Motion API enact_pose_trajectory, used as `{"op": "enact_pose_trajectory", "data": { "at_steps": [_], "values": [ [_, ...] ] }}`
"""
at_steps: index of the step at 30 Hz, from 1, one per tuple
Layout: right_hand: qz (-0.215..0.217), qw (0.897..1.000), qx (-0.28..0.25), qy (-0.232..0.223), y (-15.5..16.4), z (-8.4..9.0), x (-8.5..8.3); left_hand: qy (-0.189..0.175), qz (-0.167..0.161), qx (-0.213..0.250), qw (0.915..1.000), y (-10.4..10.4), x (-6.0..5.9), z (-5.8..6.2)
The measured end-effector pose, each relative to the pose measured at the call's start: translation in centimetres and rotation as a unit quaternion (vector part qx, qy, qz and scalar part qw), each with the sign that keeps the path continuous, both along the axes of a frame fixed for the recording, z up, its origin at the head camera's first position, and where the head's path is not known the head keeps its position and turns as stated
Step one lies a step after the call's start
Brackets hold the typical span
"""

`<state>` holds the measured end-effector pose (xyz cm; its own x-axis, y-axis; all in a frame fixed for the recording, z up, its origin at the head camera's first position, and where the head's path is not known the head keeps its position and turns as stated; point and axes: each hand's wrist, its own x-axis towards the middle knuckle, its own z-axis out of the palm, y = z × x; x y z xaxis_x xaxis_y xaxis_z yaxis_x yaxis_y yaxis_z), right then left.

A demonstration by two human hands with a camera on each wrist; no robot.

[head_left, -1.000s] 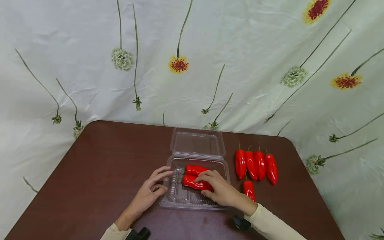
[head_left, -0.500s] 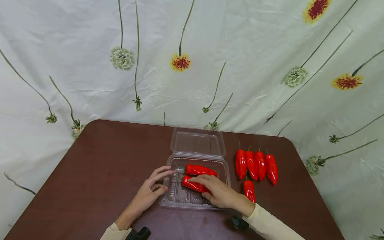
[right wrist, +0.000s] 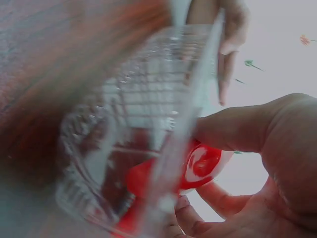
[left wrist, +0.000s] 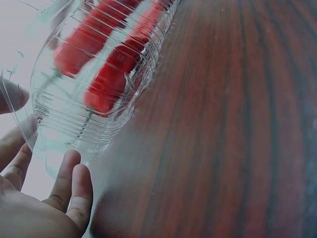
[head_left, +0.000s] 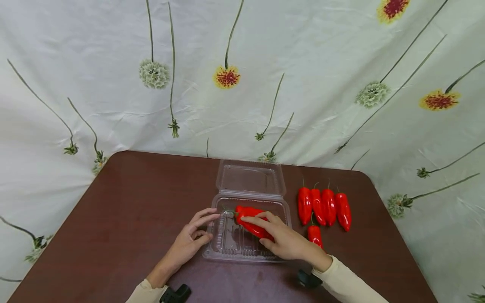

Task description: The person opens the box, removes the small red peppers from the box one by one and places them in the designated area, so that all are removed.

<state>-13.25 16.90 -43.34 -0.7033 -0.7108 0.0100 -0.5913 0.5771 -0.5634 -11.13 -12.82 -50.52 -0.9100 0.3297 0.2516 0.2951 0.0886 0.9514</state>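
A clear plastic clamshell box (head_left: 242, 258) stands on the table with its lid (head_left: 248, 179) folded back. Inside it lie two shiny red peppers, their green stems pointing left. My right hand (head_left: 286, 240) grips the nearer pepper (head_left: 253, 227) from above; this pepper overlaps the farther pepper (head_left: 248, 209). In the right wrist view, thumb and fingers reach round the blunt end of the held pepper (right wrist: 203, 163). My left hand (head_left: 186, 242) is at the box's left rim, fingers spread and relaxed. The left wrist view has its fingertips (left wrist: 81, 181) right beside the clear wall.
To the right of the box, several red peppers (head_left: 328, 206) lie side by side with their stems away from me. One more pepper (head_left: 315, 235) lies nearer, close to my right forearm. Behind the brown table (head_left: 151, 189) hangs a flower-printed cloth (head_left: 322, 84).
The gripped pepper has shifted away from me, up against the farther pepper, and now partly covers it. My right hand moved slightly with it. The left hand has stayed at the rim.
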Motion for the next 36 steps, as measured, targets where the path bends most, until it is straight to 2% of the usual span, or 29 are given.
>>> {"op": "enact_pose_trajectory", "data": {
  "at_steps": [7, 10, 17, 26, 31, 36],
  "values": [
    [-0.027, 0.996, -0.086, 0.015, 2.2, 1.6, 0.2, -0.019, -0.008, 0.007, 0.9998, 0.0, 0.1, 0.4],
    [-0.04, 0.994, -0.098, 0.022, 3.4, 2.3, 0.2, -0.018, -0.004, 0.003, 0.9998, 0.0, 0.1, 0.4],
    [-0.062, 0.995, -0.082, 0.014, 6.3, 3.0, 0.8, -0.011, -0.004, 0.0, 0.9999, -0.2, 0.1, 0.1],
    [-0.118, 0.99, -0.075, -0.005, 9.1, 2.5, 1.4, -0.007, -0.003, 0.0, 1.0, -0.1, 0.0, 0.0],
    [-0.14, 0.988, -0.069, 0.012, 10.6, 2.1, 1.8, -0.01, -0.003, -0.003, 0.9999, -0.1, -0.1, 0.0],
    [-0.16, 0.985, -0.066, 0.011, 12.0, 1.7, 2.2, -0.009, -0.004, 0.0, 1.0, -0.2, -0.1, 0.1]
  ]
}}
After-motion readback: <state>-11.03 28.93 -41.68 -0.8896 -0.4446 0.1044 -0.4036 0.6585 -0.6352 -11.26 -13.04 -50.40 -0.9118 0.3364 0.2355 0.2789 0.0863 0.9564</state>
